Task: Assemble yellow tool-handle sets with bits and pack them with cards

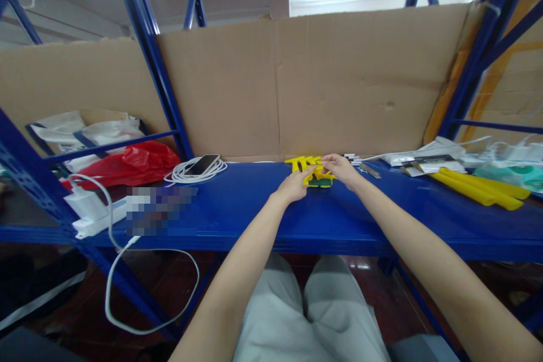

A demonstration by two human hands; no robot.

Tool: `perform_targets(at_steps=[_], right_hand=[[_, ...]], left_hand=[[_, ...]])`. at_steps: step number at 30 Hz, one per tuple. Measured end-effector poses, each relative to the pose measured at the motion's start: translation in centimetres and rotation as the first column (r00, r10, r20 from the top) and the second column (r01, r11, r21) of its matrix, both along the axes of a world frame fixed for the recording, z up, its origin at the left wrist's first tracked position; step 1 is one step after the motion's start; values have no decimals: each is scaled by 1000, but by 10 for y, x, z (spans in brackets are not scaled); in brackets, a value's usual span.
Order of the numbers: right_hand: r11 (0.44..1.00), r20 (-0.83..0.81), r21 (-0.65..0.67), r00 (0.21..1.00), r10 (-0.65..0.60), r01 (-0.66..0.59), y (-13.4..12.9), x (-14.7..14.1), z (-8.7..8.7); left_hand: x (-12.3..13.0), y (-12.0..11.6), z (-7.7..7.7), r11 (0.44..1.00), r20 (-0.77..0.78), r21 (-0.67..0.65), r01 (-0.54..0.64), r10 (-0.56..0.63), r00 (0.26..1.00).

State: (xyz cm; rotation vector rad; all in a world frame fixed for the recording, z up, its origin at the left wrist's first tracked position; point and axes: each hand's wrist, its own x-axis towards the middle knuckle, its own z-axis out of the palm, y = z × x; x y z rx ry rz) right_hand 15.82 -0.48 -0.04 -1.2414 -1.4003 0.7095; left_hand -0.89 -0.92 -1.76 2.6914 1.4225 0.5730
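- Yellow pieces (307,160) are gathered at the back of the blue shelf (246,203), near the foot of the cardboard panel (237,90), with a green item (320,183) just in front
- The left side of the yellow pieces is reached by the left hand (293,186), its fingers pointed inward
- The right hand (338,169) is held at their right side, thumb and forefinger bent toward each other
- Whether anything is clamped in the fingers of either hand cannot be told, as they are small and blurred
- A small grey strip (370,171) is seen just right of the right hand
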Motion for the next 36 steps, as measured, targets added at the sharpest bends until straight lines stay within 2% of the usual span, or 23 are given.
perform_targets(at_steps=[7, 14, 20, 24, 26, 28, 29, 31, 32, 34, 36], right_hand=[[1000, 15, -10, 1000, 3, -3, -1, -1, 1], [995, 53, 79, 997, 50, -54, 3, 4, -3], [986, 79, 139, 993, 85, -95, 10, 7, -7], [979, 113, 173, 989, 94, -112, 17, 13, -8], [982, 162, 179, 986, 28, -57, 22, 25, -8], [984, 254, 168, 962, -100, 58, 26, 43, -9], [977, 328, 161, 926, -187, 140, 27, 54, -9], [926, 494, 126, 787, -369, 356, 27, 77, -11], [892, 576, 101, 706, -413, 440, 26, 88, -12], [818, 682, 42, 581, -444, 574, 23, 107, -17], [754, 725, 3, 518, -454, 657, 22, 120, -25]], left_hand=[[1, 0, 1, 999, 11, -39, 2, -1, 1000], [0, -6, 6, 995, 104, -96, 27, -17, 994], [1, -10, 7, 960, 232, -279, 28, 40, 972], [4, -6, 4, 946, 328, -319, 52, 59, 943], [5, -3, 2, 935, 368, -350, 66, 72, 927], [7, 0, 0, 918, 409, -388, 82, 92, 908], [8, 1, -1, 909, 431, -407, 92, 102, 897], [9, 1, -1, 893, 478, -435, 116, 121, 870], [10, 1, 0, 886, 501, -446, 127, 129, 856], [11, -1, 2, 875, 537, -462, 146, 145, 831], [11, -3, 4, 868, 562, -471, 155, 160, 811]])
